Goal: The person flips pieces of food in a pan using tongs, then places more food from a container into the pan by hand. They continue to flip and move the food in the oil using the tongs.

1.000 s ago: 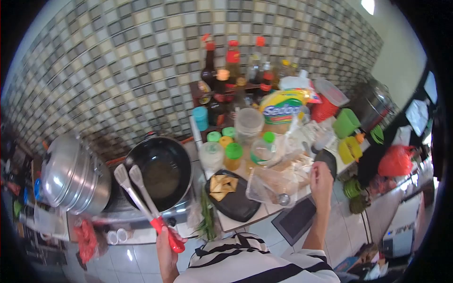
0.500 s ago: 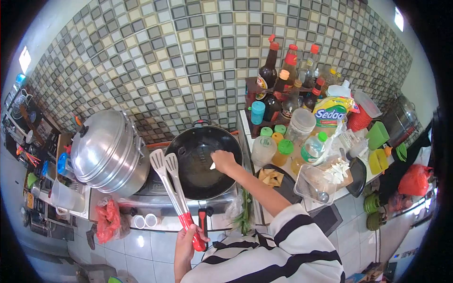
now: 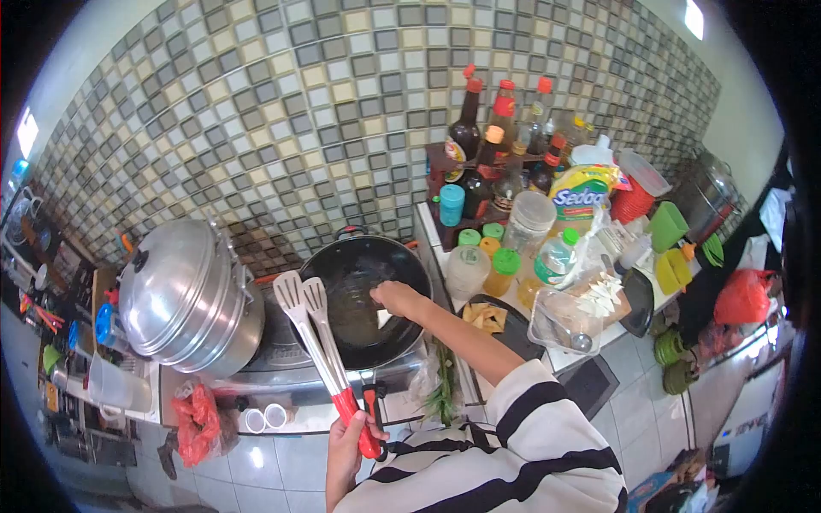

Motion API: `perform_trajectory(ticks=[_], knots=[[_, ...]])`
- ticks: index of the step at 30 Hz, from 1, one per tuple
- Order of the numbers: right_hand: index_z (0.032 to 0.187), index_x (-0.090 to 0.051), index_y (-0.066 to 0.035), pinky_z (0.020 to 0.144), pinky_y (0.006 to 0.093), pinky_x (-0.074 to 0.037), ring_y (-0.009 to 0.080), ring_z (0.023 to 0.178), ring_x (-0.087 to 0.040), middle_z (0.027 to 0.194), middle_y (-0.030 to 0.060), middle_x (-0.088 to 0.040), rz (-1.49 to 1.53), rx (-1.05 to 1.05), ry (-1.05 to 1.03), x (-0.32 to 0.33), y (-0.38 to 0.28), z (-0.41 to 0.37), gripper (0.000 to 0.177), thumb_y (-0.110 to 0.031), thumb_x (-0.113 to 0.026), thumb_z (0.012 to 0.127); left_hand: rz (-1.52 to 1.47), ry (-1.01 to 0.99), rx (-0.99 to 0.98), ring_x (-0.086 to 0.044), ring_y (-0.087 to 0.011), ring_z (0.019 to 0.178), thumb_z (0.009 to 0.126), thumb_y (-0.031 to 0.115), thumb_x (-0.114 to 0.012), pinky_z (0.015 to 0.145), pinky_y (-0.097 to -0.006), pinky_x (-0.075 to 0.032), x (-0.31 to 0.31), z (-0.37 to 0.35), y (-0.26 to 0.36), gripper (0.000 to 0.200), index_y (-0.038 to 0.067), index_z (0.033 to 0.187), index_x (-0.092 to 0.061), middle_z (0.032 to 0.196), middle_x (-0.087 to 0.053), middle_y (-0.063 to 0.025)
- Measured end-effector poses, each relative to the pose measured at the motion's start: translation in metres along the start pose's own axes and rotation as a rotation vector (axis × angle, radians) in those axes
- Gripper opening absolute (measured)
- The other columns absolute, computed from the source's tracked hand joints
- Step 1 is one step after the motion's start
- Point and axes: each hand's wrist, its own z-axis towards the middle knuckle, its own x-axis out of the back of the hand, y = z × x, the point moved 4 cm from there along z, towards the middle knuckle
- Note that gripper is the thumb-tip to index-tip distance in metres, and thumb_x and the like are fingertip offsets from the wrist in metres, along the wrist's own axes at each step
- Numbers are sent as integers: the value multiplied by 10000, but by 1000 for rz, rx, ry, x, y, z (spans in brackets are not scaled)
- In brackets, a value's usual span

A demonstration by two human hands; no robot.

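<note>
My left hand [image 3: 349, 440] is wrapped round the red handle of the tongs [image 3: 325, 346], whose two slotted metal blades point up and lean over the left rim of the black wok [image 3: 304, 256]. My right hand [image 3: 399, 300] hangs inside the wok's opening with its fingers closed. A small white piece of food [image 3: 383, 318] shows at the lower edge of that hand, seemingly in its grip. Shallow clear liquid, likely oil, covers the wok's bottom. Similar white pieces [image 3: 600, 295] lie on a wooden board at the right, beside a clear plastic container [image 3: 556, 323].
A large aluminium steamer pot [image 3: 192, 295] stands left of the wok. Brown folded pieces [image 3: 485, 317] rest on a dark tray [image 3: 517, 338]. Sauce bottles [image 3: 466, 128] and green-capped jars [image 3: 468, 269] crowd the right counter. A red plastic bag [image 3: 197, 419] hangs at the front left.
My right hand has shifted slightly left and lower in the wok, and more of the white piece shows below it. The tongs stay in my left hand. The view has turned slightly.
</note>
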Motion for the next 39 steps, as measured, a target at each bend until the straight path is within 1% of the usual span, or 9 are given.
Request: perform_trajectory(ticks=[5, 10, 14, 16, 20, 22, 26, 31, 39], knots=[[775, -495, -13, 632, 417, -442, 354, 759, -558, 748, 162, -557, 243, 110, 340, 107, -24, -105, 84, -49, -526, 705, -8, -16, -7, -544, -163, 535, 891, 234, -462, 584, -356, -518, -10, 16, -13, 260, -1, 790, -508, 603, -519, -71], [894, -542, -39, 653, 295, -453, 189, 729, -599, 773, 81, -617, 430, -207, 86, 188, -5, -251, 178, -136, -589, 752, 18, -5, -52, -543, -184, 489, 902, 269, -439, 554, -349, -506, -30, 23, -15, 272, 10, 823, -476, 561, -510, -66], [843, -597, -51, 633, 313, -456, 215, 711, -596, 742, 76, -615, 334, -520, 356, 204, 82, -358, 146, -143, -584, 730, -9, 28, -90, -517, -168, 474, 905, 297, -425, 531, -331, -491, -49, 25, -15, 284, 32, 812, -473, 551, -492, -49], [851, -623, -77, 626, 328, -471, 256, 709, -603, 743, 109, -619, -16, -964, 559, 183, 171, -422, 144, -103, -590, 713, -73, 58, -117, -482, -150, 463, 899, 323, -435, 516, -309, -467, -62, 26, -12, 298, 44, 801, -470, 551, -467, -33], [847, -628, -77, 668, 348, -472, 277, 749, -599, 769, 145, -617, -13, -1000, 668, 157, 218, -439, 138, -121, -563, 735, -39, 86, -139, -484, -145, 462, 887, 363, -447, 525, -306, -466, -71, 27, -15, 328, 49, 794, -468, 553, -464, -31], [881, -623, -94, 730, 373, -460, 289, 831, -584, 900, 164, -607, -40, -889, 558, 144, 234, -431, 166, -116, -559, 729, -37, 84, -138, -490, -146, 463, 888, 365, -446, 527, -308, -470, -74, 25, -18, 331, 48, 794, -470, 553, -467, -32], [962, -608, -107, 713, 358, -446, 276, 779, -561, 809, 135, -570, -107, -798, 520, 136, 240, -425, 260, -103, -570, 705, -15, 81, -129, -505, -146, 467, 895, 358, -433, 529, -310, -482, -76, 19, -22, 330, 46, 797, -477, 551, -477, -35], [1064, -543, -132, 770, 360, -441, 287, 887, -554, 979, 147, -556, 15, -824, 374, 139, 239, -427, 388, -95, -616, 685, -12, 90, -126, -512, -148, 472, 899, 346, -428, 526, -308, -484, -71, 16, -29, 326, 41, 798, -482, 550, -489, -43], [995, -566, -54, 694, 335, -448, 232, 791, -562, 929, 116, -555, 146, -886, 405, 145, 237, -421, 347, -121, -666, 669, -36, 139, -145, -515, -151, 477, 899, 329, -434, 528, -311, -486, -63, 7, -21, 312, 36, 805, -484, 554, -494, -49]])
